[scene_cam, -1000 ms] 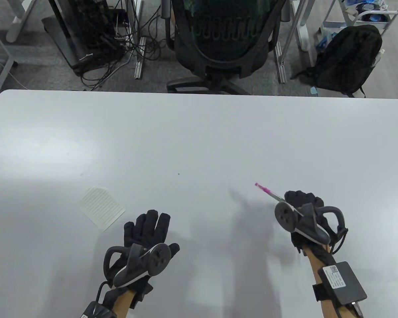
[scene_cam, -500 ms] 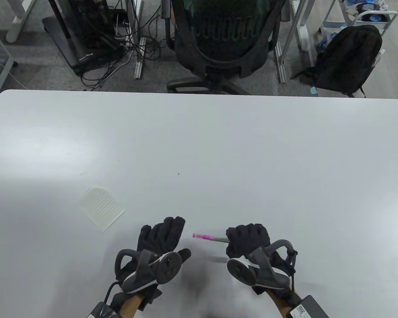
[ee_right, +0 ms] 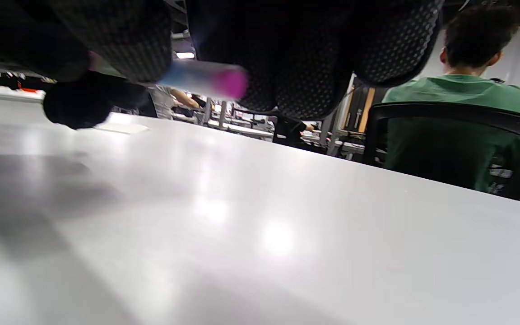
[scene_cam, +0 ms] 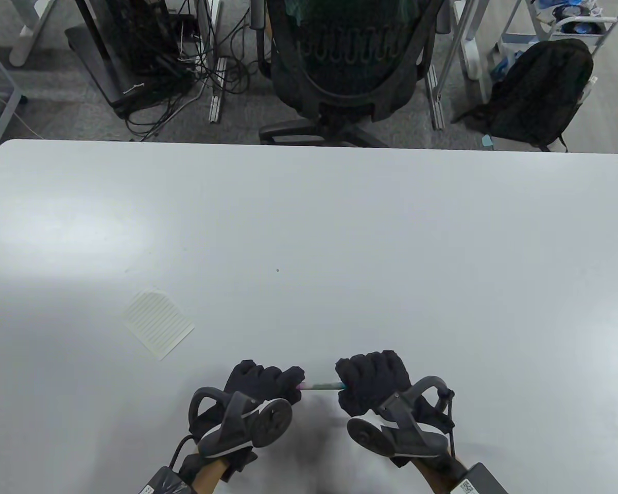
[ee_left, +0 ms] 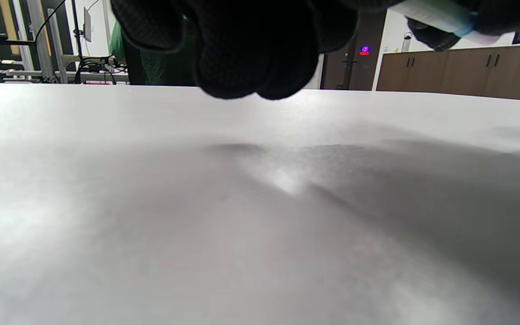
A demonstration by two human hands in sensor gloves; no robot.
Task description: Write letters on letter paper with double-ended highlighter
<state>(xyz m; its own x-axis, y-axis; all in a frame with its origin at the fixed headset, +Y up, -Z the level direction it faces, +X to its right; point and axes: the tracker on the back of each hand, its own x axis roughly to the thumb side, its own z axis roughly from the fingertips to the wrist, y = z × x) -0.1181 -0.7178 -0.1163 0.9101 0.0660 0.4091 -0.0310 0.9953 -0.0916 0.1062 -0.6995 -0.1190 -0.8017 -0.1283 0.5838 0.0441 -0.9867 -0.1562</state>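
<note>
Evidently both hands, left hand [scene_cam: 265, 383] and right hand [scene_cam: 373, 378], grip the highlighter [scene_cam: 319, 385] ends to uncap it (letter paper [scene_cam: 158, 321] waits far-left).

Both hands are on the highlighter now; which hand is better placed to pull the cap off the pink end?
Probably the left hand: its fingers close on the pink end of the highlighter, while the right hand grips the barrel and can steady it. The letter paper lies untouched, up and to the left.

Both ends of the slim pink-capped double-ended highlighter [scene_cam: 319, 385] vanish inside the black-gloved left hand [scene_cam: 265, 383] and right hand [scene_cam: 373, 381]; its caps stay unseen.
</note>
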